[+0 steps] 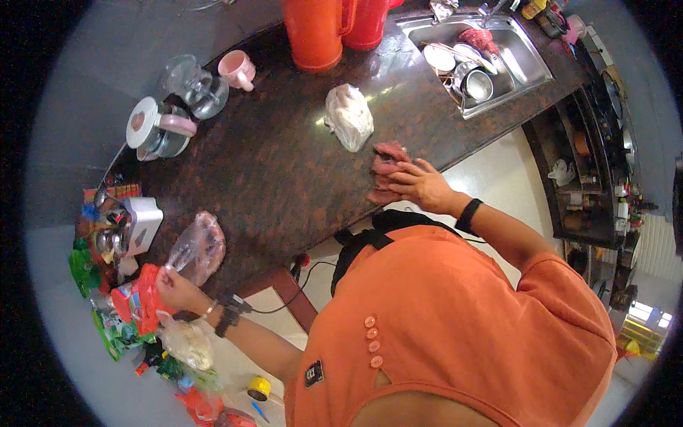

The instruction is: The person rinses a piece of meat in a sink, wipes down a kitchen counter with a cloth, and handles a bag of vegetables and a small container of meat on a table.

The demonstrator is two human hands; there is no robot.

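Note:
My right hand (424, 187) lies with spread fingers on a crumpled dark red cloth (387, 173) near the counter's front edge. Over at the left, my left hand (179, 291) has its fingers closed on the gathered end of a clear plastic bag (200, 251) that holds something pinkish. A red plastic bag (147, 299) is right beside that hand, and a clear bag with pale contents (187, 341) lies just below it. Beyond the cloth, a white knotted plastic bag (349, 117) rests on the dark speckled counter (267, 171).
Orange-red pitchers (315, 37), a pink mug (236, 69), a glass jug (205, 93) and a lidded glass kettle (160, 131) line the back. Dishes fill part of the steel sink (517, 53). A silver utensil holder (144, 224) stands left. A cable hangs below the counter's edge.

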